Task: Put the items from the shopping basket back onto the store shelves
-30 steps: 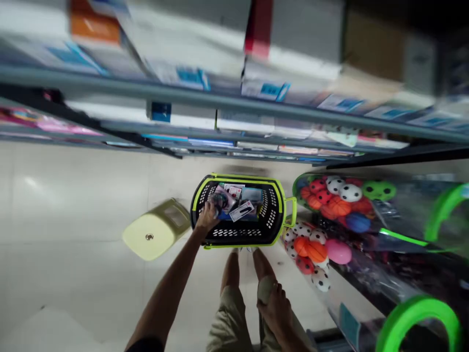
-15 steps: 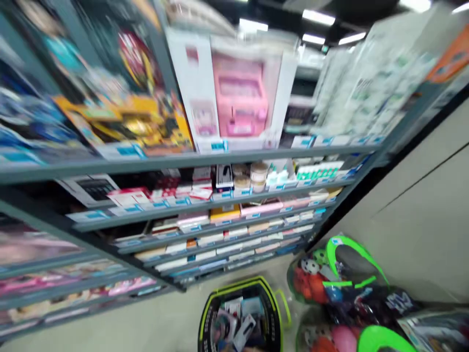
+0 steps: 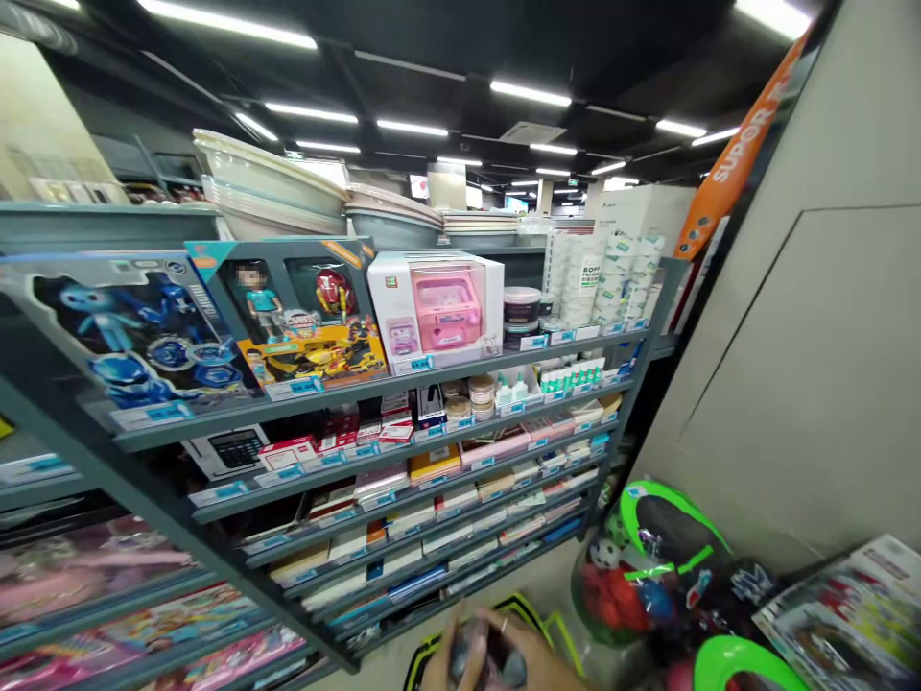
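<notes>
Both hands are at the bottom edge, over the black basket with a yellow-green rim. My left hand has its fingers curled round the left side of a small, shiny, dark-and-grey item. From the right, my right hand closes on the same item, its fingers bent over the top. Motion blur and the fingers hide what kind of thing it is. Most of the basket lies hidden behind the hands, its contents included.
A grey shelf unit with boxed toys, a pink toy box and stationery stands ahead. Clear bags of balls with green handles lie on the right floor. A beige wall panel rises at right.
My view has tilted up, bringing ceiling and upper shelf into sight and lowering the basket in the picture. Both hands have come up over the basket, holding the small item.
</notes>
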`<state>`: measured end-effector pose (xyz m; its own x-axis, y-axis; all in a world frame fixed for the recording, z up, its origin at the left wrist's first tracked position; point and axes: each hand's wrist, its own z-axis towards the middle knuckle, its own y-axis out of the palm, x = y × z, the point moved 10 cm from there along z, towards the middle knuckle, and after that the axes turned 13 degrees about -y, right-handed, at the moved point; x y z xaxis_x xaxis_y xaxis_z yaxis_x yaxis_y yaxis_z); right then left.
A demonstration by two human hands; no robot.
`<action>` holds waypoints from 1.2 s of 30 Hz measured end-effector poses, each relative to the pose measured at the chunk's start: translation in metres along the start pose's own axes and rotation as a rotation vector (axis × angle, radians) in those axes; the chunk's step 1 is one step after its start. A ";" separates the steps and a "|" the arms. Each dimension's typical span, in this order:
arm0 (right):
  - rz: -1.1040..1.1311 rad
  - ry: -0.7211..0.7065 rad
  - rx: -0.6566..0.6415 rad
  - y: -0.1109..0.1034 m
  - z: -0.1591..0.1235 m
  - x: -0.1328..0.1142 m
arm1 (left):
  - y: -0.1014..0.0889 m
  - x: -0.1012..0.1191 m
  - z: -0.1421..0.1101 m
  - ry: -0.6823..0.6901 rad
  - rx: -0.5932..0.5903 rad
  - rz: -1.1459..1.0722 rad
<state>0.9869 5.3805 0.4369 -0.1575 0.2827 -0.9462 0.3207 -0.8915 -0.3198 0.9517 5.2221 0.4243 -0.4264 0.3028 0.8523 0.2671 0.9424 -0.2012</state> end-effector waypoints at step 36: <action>-0.514 -0.604 0.837 -0.581 0.220 -0.185 | 0.184 0.581 0.174 0.832 0.583 0.075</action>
<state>0.6245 5.7681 0.8083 -0.5841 0.6663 -0.4635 -0.5954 -0.7398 -0.3133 0.6032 5.5965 0.7987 0.3693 0.3789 0.8486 -0.2891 0.9146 -0.2826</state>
